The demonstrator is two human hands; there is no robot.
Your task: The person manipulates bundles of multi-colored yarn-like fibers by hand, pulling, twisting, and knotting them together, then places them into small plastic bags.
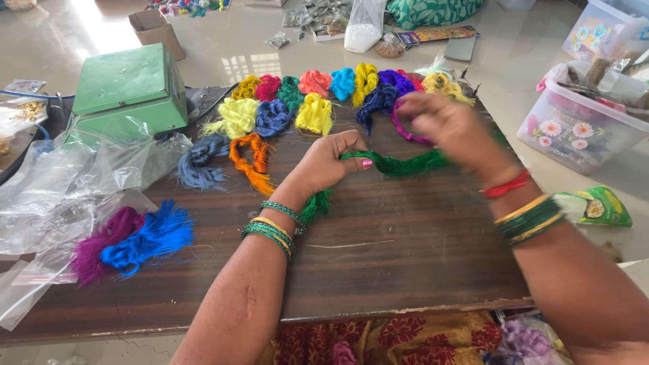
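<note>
My left hand (329, 162) pinches a bundle of green thread (399, 164) that lies across the dark wooden board (378, 270); its loose end trails under my wrist. My right hand (449, 132), blurred with motion, grips the other end of the green thread, and a loop of magenta thread (405, 132) hangs at its fingers. Both wrists carry green and gold bangles, and the right one also has a red band.
Several coloured thread hanks (314, 101) lie in rows at the board's far side. Blue and purple tassels (135, 240) rest on clear plastic bags (61, 182) at left. A green metal box (128, 91) stands back left, plastic storage tubs (581, 115) at right.
</note>
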